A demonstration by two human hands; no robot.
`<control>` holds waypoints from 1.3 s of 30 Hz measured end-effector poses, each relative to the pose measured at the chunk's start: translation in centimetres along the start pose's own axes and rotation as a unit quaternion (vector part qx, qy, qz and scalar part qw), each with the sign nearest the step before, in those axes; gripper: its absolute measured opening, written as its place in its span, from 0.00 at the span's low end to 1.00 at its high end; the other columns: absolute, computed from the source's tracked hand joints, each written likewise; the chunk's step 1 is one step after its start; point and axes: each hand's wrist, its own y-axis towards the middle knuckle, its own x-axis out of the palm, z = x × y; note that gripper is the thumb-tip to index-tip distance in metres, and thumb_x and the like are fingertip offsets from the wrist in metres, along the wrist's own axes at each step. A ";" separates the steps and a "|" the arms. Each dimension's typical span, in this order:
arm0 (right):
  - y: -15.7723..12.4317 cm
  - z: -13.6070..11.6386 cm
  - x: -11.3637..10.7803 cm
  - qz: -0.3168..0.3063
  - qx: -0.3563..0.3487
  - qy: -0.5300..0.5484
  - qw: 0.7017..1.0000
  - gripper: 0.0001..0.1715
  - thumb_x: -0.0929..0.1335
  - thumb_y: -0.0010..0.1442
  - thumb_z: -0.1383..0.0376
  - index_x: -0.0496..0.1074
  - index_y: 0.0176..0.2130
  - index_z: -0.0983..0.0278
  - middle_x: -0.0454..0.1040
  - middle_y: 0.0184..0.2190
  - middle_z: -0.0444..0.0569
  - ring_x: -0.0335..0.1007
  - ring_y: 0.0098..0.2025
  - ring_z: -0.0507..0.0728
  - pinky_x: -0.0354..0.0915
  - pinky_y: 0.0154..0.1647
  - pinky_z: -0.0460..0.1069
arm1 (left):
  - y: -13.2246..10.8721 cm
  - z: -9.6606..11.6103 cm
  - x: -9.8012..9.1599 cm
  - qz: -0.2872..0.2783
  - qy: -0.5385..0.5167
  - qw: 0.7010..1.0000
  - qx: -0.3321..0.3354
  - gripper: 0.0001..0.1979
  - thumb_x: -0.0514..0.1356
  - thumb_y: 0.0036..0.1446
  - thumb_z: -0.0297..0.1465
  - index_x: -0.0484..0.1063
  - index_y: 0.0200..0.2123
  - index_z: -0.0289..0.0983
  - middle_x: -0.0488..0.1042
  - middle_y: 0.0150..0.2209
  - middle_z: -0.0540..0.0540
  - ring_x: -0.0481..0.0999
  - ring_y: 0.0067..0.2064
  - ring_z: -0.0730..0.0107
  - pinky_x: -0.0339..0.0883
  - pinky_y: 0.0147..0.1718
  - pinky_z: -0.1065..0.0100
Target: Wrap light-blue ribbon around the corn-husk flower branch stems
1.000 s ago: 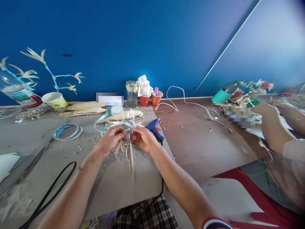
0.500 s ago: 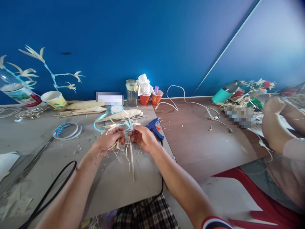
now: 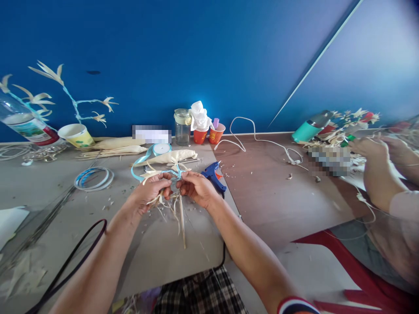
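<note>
Between my hands is a husk flower stem (image 3: 178, 173) wrapped in light blue tape, with pale petals fanning out around it. My left hand (image 3: 154, 191) is closed on its left side, fingers pinching the stem. From the right, my right hand (image 3: 196, 187) pinches the same blue-wrapped part with thumb and fingertips. Below my hands, thin husk strips and a straight pale stick (image 3: 182, 222) lie on the table. Just behind them are a light blue ribbon roll (image 3: 162, 149) and a pale dried husk (image 3: 180, 156). A blue glue gun (image 3: 214, 176) rests right of my right hand.
Finished flower branches (image 3: 76, 104) stand in a yellow paper cup (image 3: 76, 136) at the back left. A glass jar (image 3: 182, 126) and red cups (image 3: 200, 135) line the blue wall. A ring of ribbon (image 3: 94, 179) lies left. At far right, another person's hands (image 3: 376, 150) work near a teal bottle (image 3: 307, 131).
My hands stay together on the flower stem with only slight finger movement. The other person's hands have shifted a little to the left. The view has moved very slightly.
</note>
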 end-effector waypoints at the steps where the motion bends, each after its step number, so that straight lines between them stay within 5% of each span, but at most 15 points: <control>1: 0.0 0.0 0.0 -0.006 0.003 0.002 1.000 0.08 0.71 0.49 0.65 0.69 0.29 0.67 0.76 0.21 0.44 0.67 0.17 0.48 0.62 0.21 0.42 | 0.0 0.0 0.0 -0.003 0.001 1.000 0.000 0.10 0.63 0.42 0.32 0.67 0.30 0.37 0.66 0.12 0.55 0.65 0.16 0.76 0.61 0.24 0.71; 15: 0.1 0.6 0.4 -0.021 -0.027 -0.043 0.998 0.16 0.76 0.43 0.63 0.68 0.29 0.65 0.75 0.21 0.40 0.65 0.16 0.46 0.62 0.19 0.42 | -0.2 0.3 0.2 -0.031 0.000 0.999 0.007 0.05 0.61 0.41 0.30 0.69 0.25 0.37 0.65 0.12 0.55 0.64 0.15 0.78 0.63 0.24 0.71; 25: 0.8 1.7 0.3 0.018 -0.099 -0.083 0.992 0.13 0.74 0.44 0.61 0.69 0.26 0.65 0.71 0.20 0.39 0.61 0.17 0.45 0.55 0.19 0.42 | -0.4 0.3 0.1 -0.010 0.025 1.000 0.009 0.07 0.62 0.42 0.31 0.70 0.27 0.36 0.65 0.12 0.54 0.65 0.18 0.75 0.59 0.22 0.72; 30: 1.0 2.0 0.2 0.040 -0.120 -0.080 0.989 0.11 0.73 0.46 0.60 0.70 0.26 0.63 0.68 0.19 0.38 0.57 0.19 0.45 0.52 0.21 0.43 | -0.2 0.0 -0.1 -0.033 -0.007 0.998 0.046 0.10 0.65 0.47 0.36 0.73 0.30 0.36 0.72 0.22 0.50 0.72 0.27 0.72 0.66 0.32 0.68; 34: 1.0 2.1 0.3 0.043 -0.119 -0.060 0.990 0.11 0.74 0.44 0.61 0.71 0.25 0.63 0.66 0.19 0.38 0.55 0.20 0.45 0.51 0.22 0.43 | 0.1 -0.2 -0.3 0.015 -0.034 0.996 0.080 0.13 0.68 0.44 0.37 0.75 0.31 0.35 0.76 0.33 0.47 0.74 0.36 0.68 0.66 0.42 0.64; 39: 1.1 2.3 0.3 0.050 -0.118 -0.071 0.989 0.11 0.74 0.43 0.61 0.70 0.24 0.63 0.65 0.18 0.38 0.55 0.20 0.46 0.51 0.23 0.44 | 0.4 -0.4 -0.3 0.033 0.026 0.991 0.127 0.14 0.66 0.47 0.41 0.75 0.29 0.35 0.75 0.31 0.46 0.72 0.36 0.67 0.65 0.42 0.64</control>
